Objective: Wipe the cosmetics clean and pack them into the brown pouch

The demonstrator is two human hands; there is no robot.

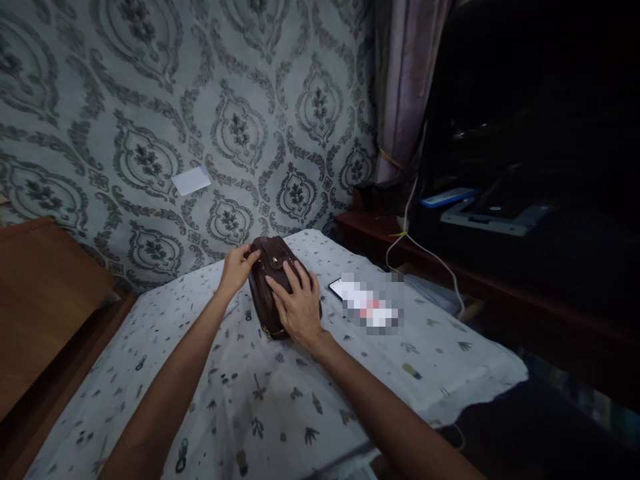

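Note:
A dark brown bag with gold-coloured metal fittings lies on the patterned white cloth. My left hand is at its far left corner, with thumb and fingers closed on the edge there. Whether a zip pull is between those fingertips I cannot make out. Across the bag's right side my right hand lies with fingers spread, pressing on its top. A zip end shows at the near left corner of the bag. Right of it lies a phone with a lit screen, partly blurred out.
Patterned wallpaper rises behind, with a white card on it. A brown wooden panel stands at the left. To the right are a dark shelf, a hanging white cable and a curtain.

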